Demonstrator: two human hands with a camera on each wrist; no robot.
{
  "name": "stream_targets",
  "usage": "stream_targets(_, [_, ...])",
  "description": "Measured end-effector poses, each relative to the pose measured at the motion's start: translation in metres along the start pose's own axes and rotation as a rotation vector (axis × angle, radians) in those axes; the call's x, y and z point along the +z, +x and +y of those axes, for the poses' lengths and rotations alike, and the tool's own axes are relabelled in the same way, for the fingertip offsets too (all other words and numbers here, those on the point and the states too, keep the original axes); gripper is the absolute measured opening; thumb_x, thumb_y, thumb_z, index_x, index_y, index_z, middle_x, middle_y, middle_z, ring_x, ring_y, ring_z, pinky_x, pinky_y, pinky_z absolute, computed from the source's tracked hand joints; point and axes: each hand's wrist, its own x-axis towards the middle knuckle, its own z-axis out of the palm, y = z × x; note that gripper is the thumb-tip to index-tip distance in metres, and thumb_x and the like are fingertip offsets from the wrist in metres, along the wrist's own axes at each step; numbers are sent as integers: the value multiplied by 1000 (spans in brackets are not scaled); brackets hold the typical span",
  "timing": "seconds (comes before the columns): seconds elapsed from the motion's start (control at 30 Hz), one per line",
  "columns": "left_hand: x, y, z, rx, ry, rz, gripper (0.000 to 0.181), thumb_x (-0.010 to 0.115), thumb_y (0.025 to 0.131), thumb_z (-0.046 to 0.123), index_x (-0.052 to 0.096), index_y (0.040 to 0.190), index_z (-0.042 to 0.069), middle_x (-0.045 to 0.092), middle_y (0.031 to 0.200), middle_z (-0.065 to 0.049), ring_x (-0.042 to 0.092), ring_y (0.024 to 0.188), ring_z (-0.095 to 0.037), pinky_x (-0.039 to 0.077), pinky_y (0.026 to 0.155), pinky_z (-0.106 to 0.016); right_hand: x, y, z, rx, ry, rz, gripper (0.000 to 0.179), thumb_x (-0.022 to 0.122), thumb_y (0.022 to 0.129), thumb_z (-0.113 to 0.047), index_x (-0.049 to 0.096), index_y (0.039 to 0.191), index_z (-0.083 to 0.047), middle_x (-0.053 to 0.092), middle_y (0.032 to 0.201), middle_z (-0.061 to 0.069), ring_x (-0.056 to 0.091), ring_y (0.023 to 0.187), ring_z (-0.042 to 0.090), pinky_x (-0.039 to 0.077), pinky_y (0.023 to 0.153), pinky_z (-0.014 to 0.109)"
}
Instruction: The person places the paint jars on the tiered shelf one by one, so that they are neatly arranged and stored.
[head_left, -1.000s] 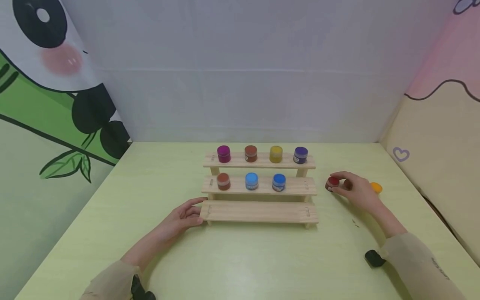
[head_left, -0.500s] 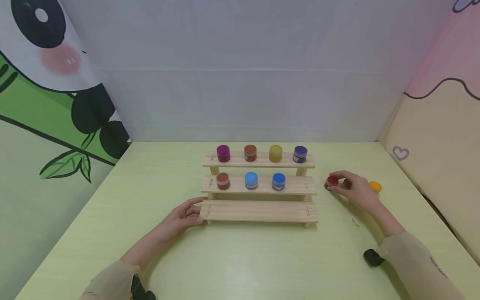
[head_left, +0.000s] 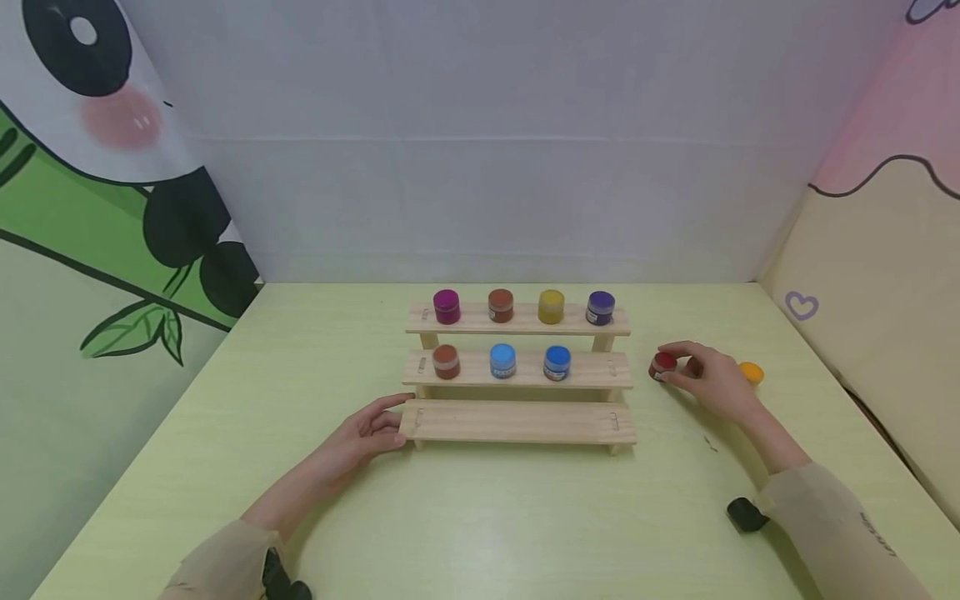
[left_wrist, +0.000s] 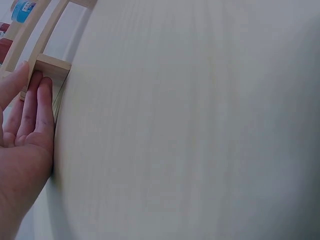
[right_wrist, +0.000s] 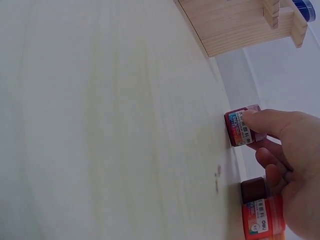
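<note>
A three-step wooden display rack (head_left: 517,421) stands on the table. My left hand (head_left: 367,433) holds the left end of its lowest step; in the left wrist view the thumb (left_wrist: 15,85) lies along the edge with the other fingers by the leg. To the rack's right, my right hand (head_left: 712,383) pinches a small dark red paint jar (head_left: 663,364) between thumb and fingers. The right wrist view shows the jar (right_wrist: 237,129) upright, its label towards the camera. Several paint jars sit on the two upper steps, among them a light blue jar (head_left: 502,362) and a purple jar (head_left: 447,307).
Beyond my right hand sits a jar with an orange-yellow lid (head_left: 752,373). In the right wrist view a brown jar (right_wrist: 254,190) and an orange-red jar (right_wrist: 257,220) stand close under the hand. A white backdrop (head_left: 480,208) rises behind the table.
</note>
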Motion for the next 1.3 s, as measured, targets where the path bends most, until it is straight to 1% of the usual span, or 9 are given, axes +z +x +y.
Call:
stream_targets(0.17, [0, 1, 0, -4, -3, 3, 72, 64, 96, 18, 25, 156, 11, 64, 120, 5, 63, 106, -4, 48, 94, -18, 0, 0, 0, -3, 2, 1, 41, 73, 90, -24, 64, 127, -10, 69, 93, 8, 51, 74, 17, 39, 65, 23])
stream_targets(0.3, [0, 1, 0, -9, -5, 5, 72, 64, 96, 18, 25, 156, 11, 65, 121, 5, 63, 107, -4, 47, 94, -18, 1, 1, 1, -5, 5, 3, 41, 73, 90, -25, 64, 127, -11, 68, 90, 7, 51, 73, 15, 39, 64, 23])
stream_targets(0.5, [0, 1, -1, 1, -14, -2, 71, 64, 96, 17, 25, 156, 11, 65, 120, 5, 63, 107, -4, 47, 94, -18, 2, 1, 1, -10, 13, 10, 40, 73, 90, -25, 64, 126, -10, 69, 91, 8, 51, 72, 13, 39, 63, 22])
stream_targets(0.7, [-1, 1, -1, 10, -19, -8, 71, 63, 97, 17, 24, 156, 9, 65, 119, 7, 63, 106, -4, 48, 94, -18, 2, 1, 2, -5, 8, 5, 41, 73, 90, -26, 64, 127, -11, 69, 92, 9, 51, 73, 15, 39, 64, 22])
stream_targets(0.87, [0, 1, -2, 7, -19, -5, 71, 63, 96, 16, 24, 156, 9, 65, 120, 6, 63, 107, -4, 48, 94, -18, 2, 1, 3, -2, 5, -1, 41, 73, 90, -26, 63, 128, -12, 69, 92, 8, 51, 73, 15, 39, 64, 22])
stream_targets(1.3, [0, 0, -1, -4, -11, 6, 71, 64, 96, 16, 26, 155, 11, 65, 121, 5, 63, 107, -5, 48, 94, -18, 1, 1, 4, 6, 6, -14, 42, 72, 91, -24, 62, 129, -10, 69, 98, 10, 51, 76, 18, 40, 65, 22])
